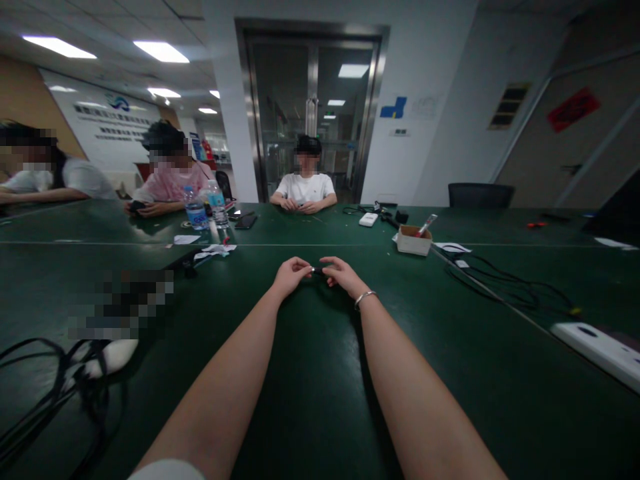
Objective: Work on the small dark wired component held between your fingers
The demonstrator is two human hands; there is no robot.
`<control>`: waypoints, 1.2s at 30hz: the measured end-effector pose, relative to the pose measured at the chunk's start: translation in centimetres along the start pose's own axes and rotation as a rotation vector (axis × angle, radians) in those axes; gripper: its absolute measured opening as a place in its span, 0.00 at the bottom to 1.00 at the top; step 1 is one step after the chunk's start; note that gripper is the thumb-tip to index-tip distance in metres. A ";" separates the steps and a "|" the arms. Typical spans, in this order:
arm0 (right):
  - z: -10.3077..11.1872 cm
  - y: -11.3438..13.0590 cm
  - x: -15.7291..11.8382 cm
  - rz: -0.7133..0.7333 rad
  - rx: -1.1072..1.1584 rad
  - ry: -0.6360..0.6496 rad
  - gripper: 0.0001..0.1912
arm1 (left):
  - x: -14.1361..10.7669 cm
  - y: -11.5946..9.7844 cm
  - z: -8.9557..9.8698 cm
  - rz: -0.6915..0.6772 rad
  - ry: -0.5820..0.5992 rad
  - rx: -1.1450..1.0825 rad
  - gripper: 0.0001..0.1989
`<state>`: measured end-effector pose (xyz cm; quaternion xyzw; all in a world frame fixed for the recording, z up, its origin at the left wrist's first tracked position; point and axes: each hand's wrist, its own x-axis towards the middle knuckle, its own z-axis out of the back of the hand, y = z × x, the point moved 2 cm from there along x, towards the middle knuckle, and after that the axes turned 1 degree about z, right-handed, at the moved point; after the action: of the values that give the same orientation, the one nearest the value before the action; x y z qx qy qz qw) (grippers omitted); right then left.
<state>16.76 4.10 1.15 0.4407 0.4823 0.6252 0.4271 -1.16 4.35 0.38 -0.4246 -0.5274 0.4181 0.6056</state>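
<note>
Out in front of me, my left hand (291, 275) pinches the silvery end of a small black-and-silver object (316, 271). It is too small to name. My right hand (344, 277), with a silver bangle at the wrist, has its fingers closed around the dark end of the same piece, its index finger raised a little. Both hands are just over the green table (310, 373), and fingers partly cover what they hold.
Left of my arms lie black cables (45, 380) and a white mouse-like item (113, 355). Two water bottles (196, 212) stand farther back near phones (246, 221). To the right are a small box (414, 241), more cables (505, 280) and a white power strip (597, 350). Three people sit across.
</note>
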 end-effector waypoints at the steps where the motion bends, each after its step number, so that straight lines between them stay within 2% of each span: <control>1: 0.0 0.0 0.0 0.012 0.008 -0.001 0.21 | 0.0 0.0 0.0 0.002 -0.001 -0.001 0.12; 3: 0.1 0.0 0.1 0.016 0.033 -0.027 0.25 | 0.1 0.1 0.0 0.001 -0.002 -0.001 0.12; 7: 0.1 -0.1 0.1 -0.035 0.026 -0.027 0.19 | 0.1 0.1 0.1 -0.002 -0.005 -0.009 0.13; 11: 0.0 0.1 0.0 -0.006 0.034 -0.030 0.24 | 0.0 -0.1 0.1 0.017 -0.005 -0.002 0.13; 15: 0.0 0.0 0.0 -0.038 0.010 -0.018 0.17 | -0.2 -0.4 0.0 0.017 -0.007 0.008 0.12; 19: 0.0 0.1 0.0 0.000 -0.002 -0.026 0.27 | -0.3 -0.6 0.0 0.024 -0.011 0.016 0.11; 23: 0.0 0.0 0.1 -0.047 -0.018 -0.031 0.19 | -0.2 -0.5 0.0 0.025 -0.007 0.022 0.12; 27: -0.2 0.2 0.0 -0.018 -0.014 -0.018 0.22 | -0.2 -0.4 0.0 0.031 -0.026 0.013 0.12; 31: -0.2 0.2 0.0 -0.062 -0.013 -0.039 0.15 | -0.2 -0.5 0.0 0.044 -0.028 0.029 0.12; 36: -0.1 0.3 -0.1 -0.009 -0.014 -0.035 0.22 | -0.3 -0.7 0.0 0.039 -0.032 0.037 0.10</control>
<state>16.63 3.90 1.42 0.4461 0.4724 0.6188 0.4415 -1.13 3.84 0.96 -0.4166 -0.5209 0.4463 0.5966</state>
